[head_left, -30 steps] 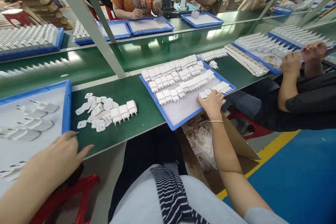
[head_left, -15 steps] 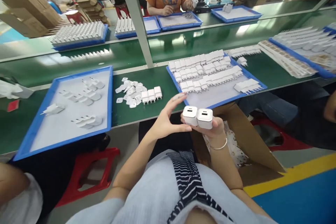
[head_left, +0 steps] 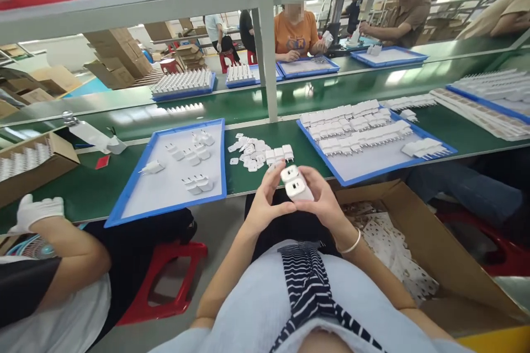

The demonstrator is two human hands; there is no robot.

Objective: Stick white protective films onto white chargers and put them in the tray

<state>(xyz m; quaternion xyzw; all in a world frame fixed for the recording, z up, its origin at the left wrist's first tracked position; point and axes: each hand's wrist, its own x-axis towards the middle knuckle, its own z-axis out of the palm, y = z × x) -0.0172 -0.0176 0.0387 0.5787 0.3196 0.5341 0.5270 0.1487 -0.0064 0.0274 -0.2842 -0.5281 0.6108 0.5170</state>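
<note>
- what's new up close?
- the left hand [head_left: 265, 204] now closes in from eight o'clock on two white adapters [head_left: 298, 190], no longer spread beside them; the right hand [head_left: 327, 207] is at four. the pair is turned too, so i'd say it's being handled and steadied from both sides.
- and the grip?
- both hands pinch the adapters between fingers and thumbs, just before the surface [head_left: 240, 183]; how hard, i can't tell.
- how do they look?
- smooth, touching, rounded-square ends tipped up, dark ports showing; prongs hidden.
- farther out?
- loose white plates [head_left: 250, 153] at ten o'clock, a sparse blue tray [head_left: 224, 160] at nine, a fuller tray [head_left: 372, 175] at two; beyond, at twelve, a co-worker in orange [head_left: 293, 36].
</note>
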